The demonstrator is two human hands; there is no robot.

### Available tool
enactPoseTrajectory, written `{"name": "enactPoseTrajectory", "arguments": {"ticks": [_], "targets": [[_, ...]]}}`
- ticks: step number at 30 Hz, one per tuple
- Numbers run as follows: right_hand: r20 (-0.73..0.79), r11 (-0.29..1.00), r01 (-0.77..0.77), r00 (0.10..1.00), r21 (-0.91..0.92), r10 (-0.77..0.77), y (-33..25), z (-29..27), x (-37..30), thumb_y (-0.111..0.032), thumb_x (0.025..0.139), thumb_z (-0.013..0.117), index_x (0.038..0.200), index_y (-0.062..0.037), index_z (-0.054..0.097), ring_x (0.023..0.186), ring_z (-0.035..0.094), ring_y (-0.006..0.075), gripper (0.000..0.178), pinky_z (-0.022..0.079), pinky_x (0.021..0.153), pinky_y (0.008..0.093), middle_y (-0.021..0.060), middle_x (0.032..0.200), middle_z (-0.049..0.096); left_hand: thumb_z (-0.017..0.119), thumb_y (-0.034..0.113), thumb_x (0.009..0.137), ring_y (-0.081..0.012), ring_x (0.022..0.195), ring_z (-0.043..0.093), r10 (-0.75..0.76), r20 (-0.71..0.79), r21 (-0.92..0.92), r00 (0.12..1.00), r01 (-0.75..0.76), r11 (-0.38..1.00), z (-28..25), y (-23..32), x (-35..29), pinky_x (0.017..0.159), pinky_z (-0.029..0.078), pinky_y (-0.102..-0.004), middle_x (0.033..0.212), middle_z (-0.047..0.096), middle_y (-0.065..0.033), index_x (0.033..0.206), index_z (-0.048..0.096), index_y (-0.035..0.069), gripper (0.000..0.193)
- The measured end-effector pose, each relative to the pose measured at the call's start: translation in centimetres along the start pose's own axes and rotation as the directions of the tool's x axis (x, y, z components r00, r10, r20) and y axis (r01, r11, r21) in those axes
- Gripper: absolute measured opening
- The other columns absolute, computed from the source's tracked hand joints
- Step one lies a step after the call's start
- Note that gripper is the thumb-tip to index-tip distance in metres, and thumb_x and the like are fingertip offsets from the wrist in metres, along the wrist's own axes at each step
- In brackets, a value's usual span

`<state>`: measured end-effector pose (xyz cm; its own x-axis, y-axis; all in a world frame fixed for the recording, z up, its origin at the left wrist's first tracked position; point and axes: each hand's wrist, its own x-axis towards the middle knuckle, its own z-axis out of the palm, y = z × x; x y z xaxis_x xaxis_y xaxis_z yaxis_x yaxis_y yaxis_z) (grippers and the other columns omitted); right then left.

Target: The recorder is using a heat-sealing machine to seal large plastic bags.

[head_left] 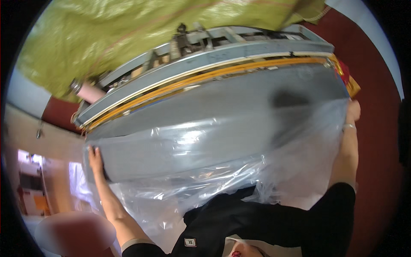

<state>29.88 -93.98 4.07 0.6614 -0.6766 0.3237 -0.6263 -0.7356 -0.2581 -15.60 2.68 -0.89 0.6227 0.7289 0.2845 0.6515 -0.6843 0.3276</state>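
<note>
A clear plastic sheet [188, 137] lies over a long grey tabletop [239, 103] and hangs in shiny folds toward my body. At its left end rests my left hand [96, 162], fingers stretched forward and slightly apart on the plastic. My right hand [353, 111] is at the right edge of the tabletop, its fingers closed on the edge of the sheet. A band circles the right wrist. Part of the right fingers is hidden. The near end of the sheet lies against my black top.
Behind the tabletop runs a grey metal frame [214, 53] with orange rails [205, 77] and tools in its tray. A pink bottle [90, 92] lies at its left end. Yellow-green sheeting [128, 34] covers the back. A round stool [76, 233] stands at lower left.
</note>
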Motion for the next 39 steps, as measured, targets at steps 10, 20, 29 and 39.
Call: {"name": "enactPoseTrajectory", "arguments": {"ticks": [10,20,29,39], "targets": [[-0.06,0.999,0.026,0.998,-0.044,-0.029,-1.1,0.0,-0.6,-0.037,0.08,0.052,0.097,-0.0075,0.06,0.091,0.058,0.0322,0.035,0.047,0.073,0.0421,0.0154,0.096,0.061,0.053,0.017,0.084,-0.0153,0.086,0.053,0.148,-0.258,-0.463,0.955,-0.257,0.848,-0.5,20.7,-3.2,0.079,0.041,-0.0262,0.095,0.06,-0.0075,0.097,0.059,0.0,0.022],[-0.019,0.999,0.045,0.999,0.021,-0.044,-0.7,-1.1,-1.2,-0.037,0.081,0.05,0.095,-0.0063,0.061,0.091,0.059,0.0317,0.036,0.047,0.072,0.0413,0.0149,0.097,0.061,0.067,0.018,0.068,-0.0283,0.087,0.051,0.843,0.109,-0.566,0.527,-0.664,0.489,2.6,50.7,-22.3,0.073,0.042,-0.0349,0.086,0.057,-0.0129,0.085,0.059,0.002,0.024],[-0.018,0.98,0.012,1.0,0.201,-0.009,1.4,0.1,-0.3,-0.039,0.081,0.05,0.093,-0.0099,0.062,0.089,0.058,0.0325,0.034,0.045,0.072,0.0407,0.0144,0.096,0.061,0.063,0.014,0.072,-0.0275,0.073,0.053,0.603,0.106,-0.623,0.791,-0.42,0.66,6.3,51.5,-17.0,0.064,0.04,-0.0383,0.07,0.058,-0.0098,0.069,0.057,0.004,0.012],[-0.185,0.554,0.157,0.983,0.818,-0.006,6.8,0.5,3.4,-0.034,0.076,0.064,0.082,-0.0001,0.062,0.07,0.055,0.0111,0.035,0.044,0.065,0.0241,0.0053,0.076,0.062,0.064,0.016,0.07,-0.0253,0.077,0.053,0.599,-0.098,-0.451,0.795,-0.572,0.685,6.9,51.4,-17.5,0.068,0.037,-0.0384,0.071,0.057,-0.0076,0.069,0.056,0.005,0.013]]}}
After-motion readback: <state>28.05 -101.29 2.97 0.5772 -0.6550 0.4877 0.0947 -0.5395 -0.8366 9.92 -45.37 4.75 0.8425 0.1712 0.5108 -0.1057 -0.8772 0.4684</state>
